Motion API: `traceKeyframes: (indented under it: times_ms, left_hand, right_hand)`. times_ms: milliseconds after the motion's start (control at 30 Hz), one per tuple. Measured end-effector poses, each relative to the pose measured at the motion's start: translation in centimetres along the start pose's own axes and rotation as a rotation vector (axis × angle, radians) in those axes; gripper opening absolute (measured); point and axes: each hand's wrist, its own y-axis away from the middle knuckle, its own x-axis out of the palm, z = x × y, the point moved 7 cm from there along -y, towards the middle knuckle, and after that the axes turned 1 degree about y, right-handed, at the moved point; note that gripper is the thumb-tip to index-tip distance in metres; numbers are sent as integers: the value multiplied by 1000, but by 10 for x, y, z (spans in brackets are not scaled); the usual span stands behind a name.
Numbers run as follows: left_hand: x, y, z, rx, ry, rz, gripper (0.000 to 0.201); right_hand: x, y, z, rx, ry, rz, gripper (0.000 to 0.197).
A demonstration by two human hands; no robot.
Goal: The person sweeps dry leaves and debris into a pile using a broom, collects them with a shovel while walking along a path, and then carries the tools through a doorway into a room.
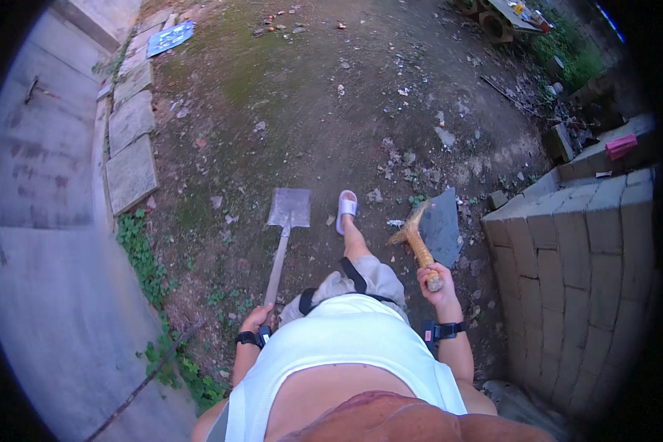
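Observation:
My left hand (257,320), low at my left side, is closed around the handle of a shovel (276,265). Its flat, square grey blade (290,207) points away from me, just above or on the dirt; which one I cannot tell. In my right hand (440,286) is a pickaxe-shaped tool (420,247) with a thick yellow-brown handle. The handle's butt end faces up, and its two-pointed head hangs forward and down. Behind that head shows a dark grey flat sheet (443,225), seemingly on the ground. One foot in a white slide sandal (347,207) is stepped forward between the tools.
A concrete wall (36,169) with stone slabs (134,173) and green weeds (141,254) runs along the left. To the right stands a block wall (567,243) with a pink object (621,146) on it. Litter dots the dirt ground (294,103). A blue sheet (171,38) lies far left.

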Motion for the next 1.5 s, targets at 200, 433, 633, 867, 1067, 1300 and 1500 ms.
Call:
traceKeyframes:
  times_ms: [200, 433, 633, 867, 1067, 1300, 1500]
  left_hand:
    - [38, -13, -251, 199, -134, -49, 39]
    - [18, -108, -428, 183, 19, -127, 40]
    - [23, -159, -657, 127, -183, -52, 42]
    - [0, -171, -932, 114, -133, -61, 39]
    - [-39, -212, -1068, 10, 221, -2, 31]
    - [-45, -256, -1257, 21, 275, -48, 35]
    - [-91, -290, -1382, -23, 431, -48, 32]
  right_hand:
    - [158, -149, 107, -113, 67, -126, 13]
    - [416, -277, 188, 18, 250, -17, 18]
    - [607, -423, 265, 20, 315, -81, 15]
    - [813, -564, 345, -53, 409, -138, 15]
    - [963, -660, 363, -17, 362, -132, 14]
    - [1097, -843, 445, 4, 374, -185, 14]
    - [1217, -1007, 471, 91, 451, -313, 14]
